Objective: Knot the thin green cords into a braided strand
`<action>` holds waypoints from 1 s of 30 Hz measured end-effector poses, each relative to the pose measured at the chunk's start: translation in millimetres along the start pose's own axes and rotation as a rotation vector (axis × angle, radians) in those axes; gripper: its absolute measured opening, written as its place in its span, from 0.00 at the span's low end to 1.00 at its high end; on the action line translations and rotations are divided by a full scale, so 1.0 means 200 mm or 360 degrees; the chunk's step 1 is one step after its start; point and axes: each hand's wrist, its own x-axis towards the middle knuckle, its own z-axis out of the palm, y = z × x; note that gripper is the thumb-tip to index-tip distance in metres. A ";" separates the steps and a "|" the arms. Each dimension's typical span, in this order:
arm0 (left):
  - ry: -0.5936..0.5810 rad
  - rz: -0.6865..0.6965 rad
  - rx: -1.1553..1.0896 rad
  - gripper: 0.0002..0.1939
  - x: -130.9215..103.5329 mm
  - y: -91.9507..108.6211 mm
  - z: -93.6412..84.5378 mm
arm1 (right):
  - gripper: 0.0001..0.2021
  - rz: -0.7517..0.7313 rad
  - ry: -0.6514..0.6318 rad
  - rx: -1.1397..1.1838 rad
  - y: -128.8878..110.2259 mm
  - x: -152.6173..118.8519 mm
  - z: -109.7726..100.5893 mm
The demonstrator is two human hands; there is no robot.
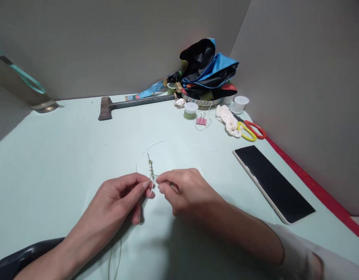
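A short knotted cord piece (150,167) in white and green stands out from between my hands over the pale green table. My left hand (124,196) is closed, its thumb and forefinger pinching the lower end of this piece. On the other side of the piece, my right hand (185,186) has its thumb and forefinger closed on a thin cord strand (155,176) running from the knots. A long white cord end (170,141) curves over the table behind my hands. Below my left wrist, loose green cord (110,258) hangs toward the front.
At right lies a smartphone (273,182). Scissors (251,131) with red and yellow handles, a white scrunched cloth (228,121), a pink binder clip (201,119) and a cord spool (190,110) lie behind. A hatchet (106,109) and a blue-black pouch (208,66) are near the wall.
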 end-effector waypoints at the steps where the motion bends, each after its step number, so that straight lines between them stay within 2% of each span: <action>1: -0.0009 0.0003 0.0001 0.25 0.00 0.00 0.00 | 0.11 0.0051 -0.0022 0.0064 0.00 0.00 0.00; 6: -0.0070 0.0000 0.0010 0.27 -0.02 -0.05 -0.01 | 0.09 0.0267 -0.0115 0.0446 0.00 0.02 0.03; 11: -0.0050 -0.0041 0.0042 0.27 -0.05 -0.09 0.01 | 0.05 0.0411 -0.0032 0.0645 0.00 0.04 0.08; 14: -0.0028 0.0034 0.0065 0.26 -0.06 -0.10 0.02 | 0.08 0.0451 0.0033 0.0636 -0.02 0.05 0.10; 19: 0.0039 0.0392 0.0191 0.15 -0.09 -0.16 -0.02 | 0.09 0.0512 0.0039 0.0589 -0.04 0.06 0.11; 23: 0.0121 0.0471 0.0210 0.15 -0.11 -0.18 -0.02 | 0.12 0.0524 0.0067 0.0519 -0.05 0.05 0.11; 28: 0.0310 0.0441 0.0165 0.14 -0.16 -0.15 0.03 | 0.12 0.0483 0.0074 0.0483 -0.05 0.03 0.10; 30: 0.0309 0.0545 0.0258 0.15 -0.19 -0.15 0.03 | 0.11 0.0481 0.0061 0.0486 -0.04 0.03 0.10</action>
